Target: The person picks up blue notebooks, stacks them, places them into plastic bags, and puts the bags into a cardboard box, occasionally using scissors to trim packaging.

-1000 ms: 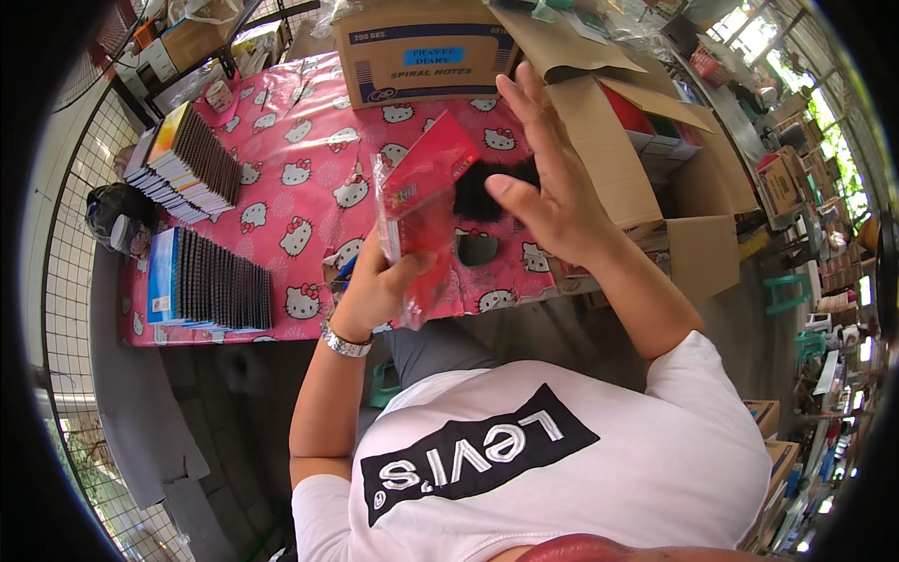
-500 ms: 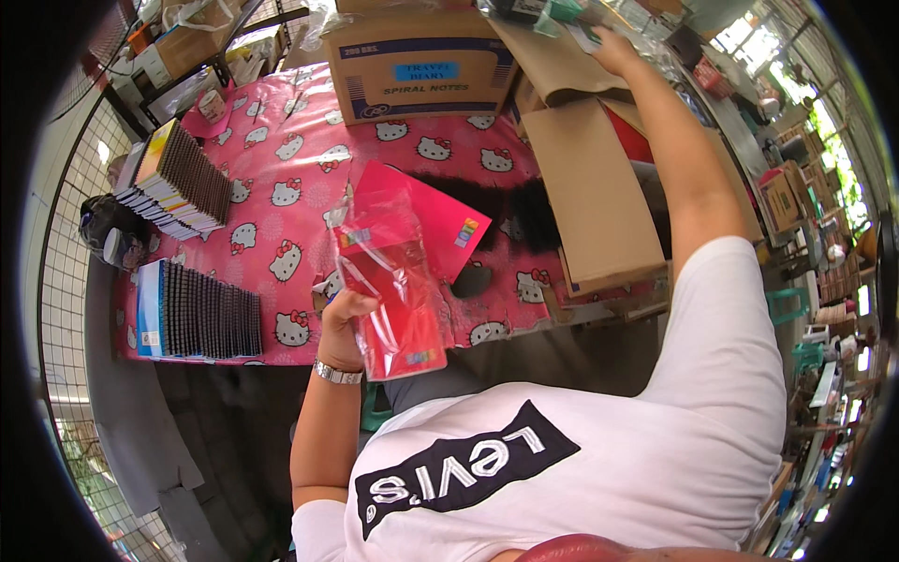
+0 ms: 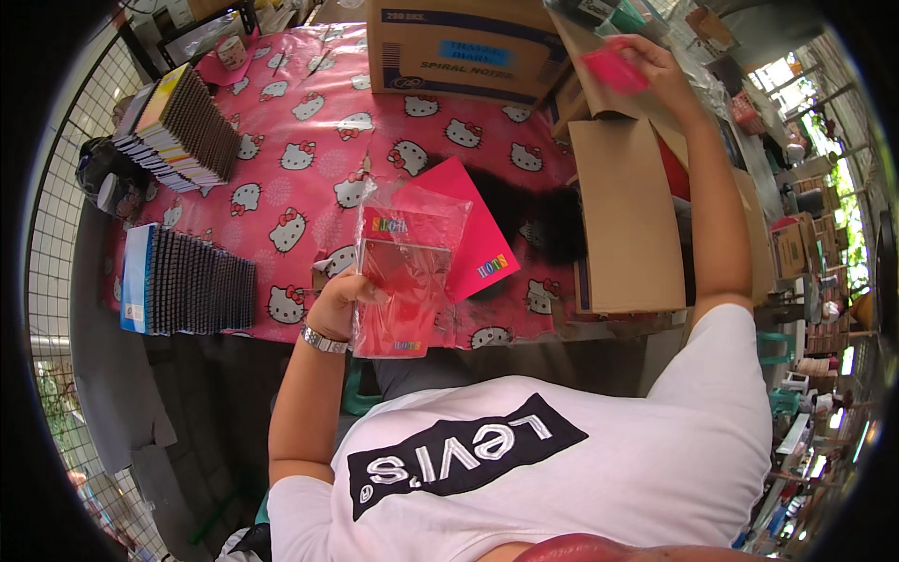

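Note:
My left hand [image 3: 343,304], a metal watch at its wrist, grips a red pack in clear plastic [image 3: 405,309] near the table's front edge. The pack has small multicoloured labels, and its clear wrapping extends beyond the red contents. Behind it, partly covered, a flat pink card-like piece [image 3: 482,229] lies on the table. At the upper right, my right hand [image 3: 667,75] is raised above an open carton flap, fingers closed on a small pink flat piece [image 3: 613,71]. Motion blurs that piece, so its exact kind does not show.
A pink patterned cloth covers the table [image 3: 290,178]. Stacked spiral notebooks [image 3: 192,281] and another notebook stack [image 3: 183,131] stand at left. A closed carton [image 3: 468,56] sits at the back; an open carton [image 3: 632,215] stands at right under my right arm.
My right hand now holds a small pink piece at the upper right, where a moment ago it was reaching. My left hand keeps the red pack. The whole view has shifted slightly.

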`<state>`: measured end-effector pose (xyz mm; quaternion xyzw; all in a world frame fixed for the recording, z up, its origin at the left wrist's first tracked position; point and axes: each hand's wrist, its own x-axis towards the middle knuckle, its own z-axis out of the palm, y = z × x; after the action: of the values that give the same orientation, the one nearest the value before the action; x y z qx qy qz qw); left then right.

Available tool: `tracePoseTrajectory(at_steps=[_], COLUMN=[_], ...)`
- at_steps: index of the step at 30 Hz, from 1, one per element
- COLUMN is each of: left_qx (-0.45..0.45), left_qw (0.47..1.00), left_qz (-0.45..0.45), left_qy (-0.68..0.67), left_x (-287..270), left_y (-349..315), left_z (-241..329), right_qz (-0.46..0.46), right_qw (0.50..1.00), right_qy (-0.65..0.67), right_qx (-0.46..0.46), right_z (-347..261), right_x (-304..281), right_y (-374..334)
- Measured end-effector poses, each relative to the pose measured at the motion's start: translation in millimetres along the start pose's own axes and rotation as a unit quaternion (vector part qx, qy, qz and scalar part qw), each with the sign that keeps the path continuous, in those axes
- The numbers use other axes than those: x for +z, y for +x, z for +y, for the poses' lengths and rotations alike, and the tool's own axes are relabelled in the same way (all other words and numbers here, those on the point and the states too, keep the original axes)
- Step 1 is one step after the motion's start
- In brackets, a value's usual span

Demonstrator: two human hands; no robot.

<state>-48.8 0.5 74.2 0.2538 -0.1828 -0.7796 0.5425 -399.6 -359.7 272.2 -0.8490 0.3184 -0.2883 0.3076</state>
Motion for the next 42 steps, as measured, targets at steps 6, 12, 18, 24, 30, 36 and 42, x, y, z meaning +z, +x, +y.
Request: tracePoseTrajectory(at_steps=[6,12,18,24,30,36,42], left_qx=[-0.058,-0.091,-0.071,-0.032,-0.026,-0.014,0.017], left_qw=[0.994,0.988,0.995,0.999,0.997,0.996,0.995], left_qz=[-0.095,-0.128,-0.062,-0.012,0.004,-0.034,0.033], left_qy=[0.009,-0.008,-0.023,-0.040,-0.068,-0.075,-0.098], left_x=[14.4,43.7,16.5,1.3,2.7,14.4,1.8], left_y=[20.1,20.5,8.4,-21.7,-25.4,-10.9,-24.2], left_z=[2.6,-2.8,-14.7,-18.1,-15.5,-10.2,-18.4], right_qz=[-0.274,-0.325,0.002,0.364,0.544,0.585,0.424], right_qw=[0.958,0.942,0.997,0.831,0.703,0.657,0.720], right_qy=[0.074,-0.032,-0.038,-0.029,0.210,-0.010,-0.250], right_qx=[0.049,0.077,0.066,0.421,0.408,0.474,0.490], right_z=[-107.1,-119.8,-47.1,113.1,175.6,216.6,137.3], right_x=[69.1,107.3,43.8,-93.0,-80.9,-116.1,-31.3], right_y=[-42.4,-53.8,6.0,17.3,24.0,47.7,92.1])
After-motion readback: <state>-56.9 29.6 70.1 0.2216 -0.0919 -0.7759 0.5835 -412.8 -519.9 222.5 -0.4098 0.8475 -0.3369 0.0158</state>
